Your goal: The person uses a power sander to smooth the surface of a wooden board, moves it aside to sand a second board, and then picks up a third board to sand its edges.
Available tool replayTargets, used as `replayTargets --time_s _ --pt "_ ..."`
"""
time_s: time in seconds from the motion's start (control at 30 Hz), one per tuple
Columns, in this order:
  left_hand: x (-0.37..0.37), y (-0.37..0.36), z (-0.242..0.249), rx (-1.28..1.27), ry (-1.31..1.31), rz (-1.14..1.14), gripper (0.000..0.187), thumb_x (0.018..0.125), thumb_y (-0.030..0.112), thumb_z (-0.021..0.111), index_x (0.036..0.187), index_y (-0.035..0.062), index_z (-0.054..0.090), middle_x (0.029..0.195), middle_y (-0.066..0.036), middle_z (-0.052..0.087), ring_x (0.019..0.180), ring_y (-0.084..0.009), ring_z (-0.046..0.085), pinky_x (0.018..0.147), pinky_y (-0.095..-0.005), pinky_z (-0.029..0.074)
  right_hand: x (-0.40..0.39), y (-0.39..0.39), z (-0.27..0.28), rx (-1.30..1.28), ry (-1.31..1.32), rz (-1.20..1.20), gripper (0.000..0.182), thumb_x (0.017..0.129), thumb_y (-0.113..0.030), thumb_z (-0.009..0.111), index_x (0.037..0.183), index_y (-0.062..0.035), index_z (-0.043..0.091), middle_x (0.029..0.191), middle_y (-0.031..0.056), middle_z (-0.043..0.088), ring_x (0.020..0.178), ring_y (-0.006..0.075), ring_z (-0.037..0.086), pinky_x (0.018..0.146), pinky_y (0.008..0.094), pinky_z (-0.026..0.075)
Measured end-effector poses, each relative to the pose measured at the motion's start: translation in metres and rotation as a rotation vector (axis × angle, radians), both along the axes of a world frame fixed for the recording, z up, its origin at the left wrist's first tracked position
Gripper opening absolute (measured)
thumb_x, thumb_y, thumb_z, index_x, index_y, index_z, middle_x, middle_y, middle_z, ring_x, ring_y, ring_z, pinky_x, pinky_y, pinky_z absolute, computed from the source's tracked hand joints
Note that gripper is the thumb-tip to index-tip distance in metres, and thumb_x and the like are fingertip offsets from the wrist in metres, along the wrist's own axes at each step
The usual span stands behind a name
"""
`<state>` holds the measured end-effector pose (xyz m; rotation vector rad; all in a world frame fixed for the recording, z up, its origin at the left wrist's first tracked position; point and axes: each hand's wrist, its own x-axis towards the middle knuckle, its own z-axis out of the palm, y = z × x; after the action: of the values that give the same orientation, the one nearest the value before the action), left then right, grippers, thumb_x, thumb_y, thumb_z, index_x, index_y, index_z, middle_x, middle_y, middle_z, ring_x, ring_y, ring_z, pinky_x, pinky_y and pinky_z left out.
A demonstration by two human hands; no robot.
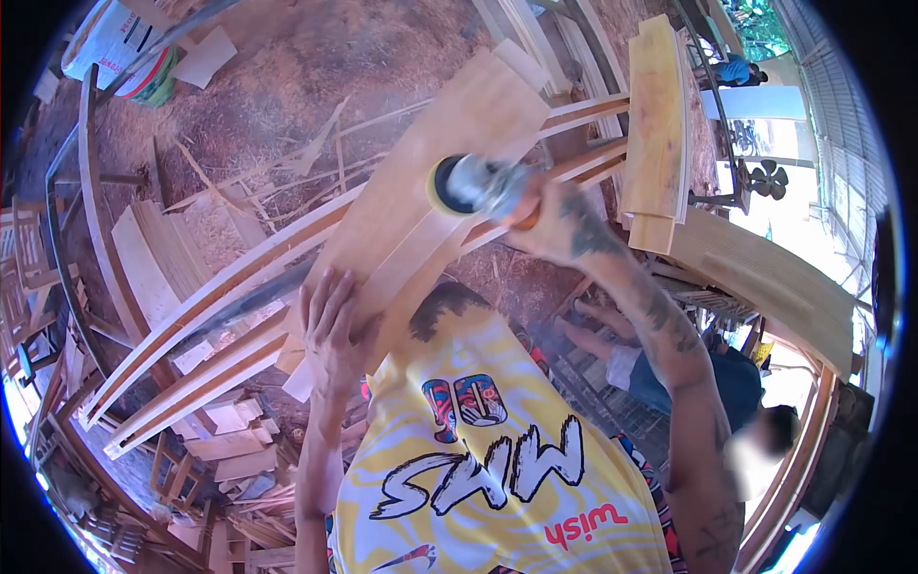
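Observation:
A wide, flat wooden board point(402, 182) lies slanted across long wooden rails point(258, 258). My right hand point(535, 215) is wrapped round a power sander point(483, 184), blurred by motion, whose round yellow-edged pad rests on the upper part of the board. Near the board's lower end, my left hand point(333, 311) lies on the wood with its fingers spread, holding no tool. A narrower wooden strip point(416, 244) runs along the board's right side, between the hands.
Stacked planks point(653, 124) stand at the upper right, and a long curved board point(765, 277) is below them. A co-worker point(669, 373) sits at the right. Wood scraps point(239, 435) lie at the lower left; a bucket point(120, 48) is at the upper left.

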<state>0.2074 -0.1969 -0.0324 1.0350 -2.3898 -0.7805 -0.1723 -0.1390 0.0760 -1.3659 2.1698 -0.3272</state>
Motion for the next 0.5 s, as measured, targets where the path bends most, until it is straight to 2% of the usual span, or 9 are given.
replayTargets --time_s 0.07,0.17,0.27,0.37,0.4,0.5 --pt "-0.001 -0.003 0.0 -0.003 0.016 -0.001 0.046 0.079 0.016 0.093 0.12 0.0024 0.078 0.149 -0.011 0.072 0.15 -0.0372 0.058 0.128 -0.0641 0.036 -0.049 0.001 0.0 -0.005 0.111 -0.071 0.057 0.079 -0.029 0.091 0.125 -0.0016 0.074 0.114 0.0259 0.08 0.111 0.0423 0.079 0.095 0.0482 0.063" --pt "0.001 -0.003 0.002 -0.002 0.035 -0.007 0.042 0.076 0.015 0.094 0.112 0.002 0.076 0.147 -0.012 0.073 0.148 -0.0388 0.059 0.128 -0.0643 0.036 -0.087 -0.012 0.015 0.171 0.152 -0.234 0.058 0.079 -0.032 0.09 0.124 0.0017 0.073 0.112 0.0267 0.08 0.109 0.0431 0.079 0.096 0.0477 0.062" --pt "-0.001 -0.004 0.003 -0.003 0.048 0.007 0.04 0.076 0.015 0.094 0.109 0.0016 0.076 0.147 -0.012 0.074 0.148 -0.0393 0.06 0.128 -0.0645 0.036 -0.08 -0.008 0.002 0.063 0.169 -0.222 0.06 0.079 -0.032 0.089 0.125 0.0013 0.072 0.112 0.0267 0.08 0.109 0.0433 0.079 0.095 0.0486 0.062" --pt "0.0 -0.003 0.004 0.004 0.045 0.004 0.04 0.078 0.015 0.094 0.111 0.0015 0.077 0.147 -0.012 0.073 0.148 -0.0383 0.059 0.128 -0.0643 0.036 -0.052 0.007 -0.012 0.028 0.157 -0.118 0.053 0.078 -0.032 0.087 0.115 0.0038 0.073 0.109 0.032 0.078 0.109 0.0503 0.076 0.092 0.0521 0.062" --pt "0.001 -0.004 0.004 0.001 0.043 0.0 0.04 0.079 0.016 0.094 0.112 0.0013 0.077 0.147 -0.012 0.073 0.149 -0.0374 0.059 0.128 -0.064 0.037 -0.029 0.004 0.004 0.038 0.125 -0.104 0.051 0.078 -0.031 0.087 0.112 0.0035 0.072 0.107 0.0326 0.077 0.108 0.0527 0.074 0.092 0.0524 0.062" --pt "0.003 -0.003 0.003 0.002 0.03 -0.011 0.041 0.08 0.016 0.094 0.115 0.0012 0.078 0.147 -0.012 0.073 0.149 -0.0363 0.058 0.128 -0.0634 0.037 -0.031 0.01 -0.003 0.011 0.139 -0.098 0.052 0.077 -0.031 0.087 0.113 0.0037 0.072 0.105 0.0325 0.077 0.108 0.0526 0.074 0.091 0.0532 0.062"
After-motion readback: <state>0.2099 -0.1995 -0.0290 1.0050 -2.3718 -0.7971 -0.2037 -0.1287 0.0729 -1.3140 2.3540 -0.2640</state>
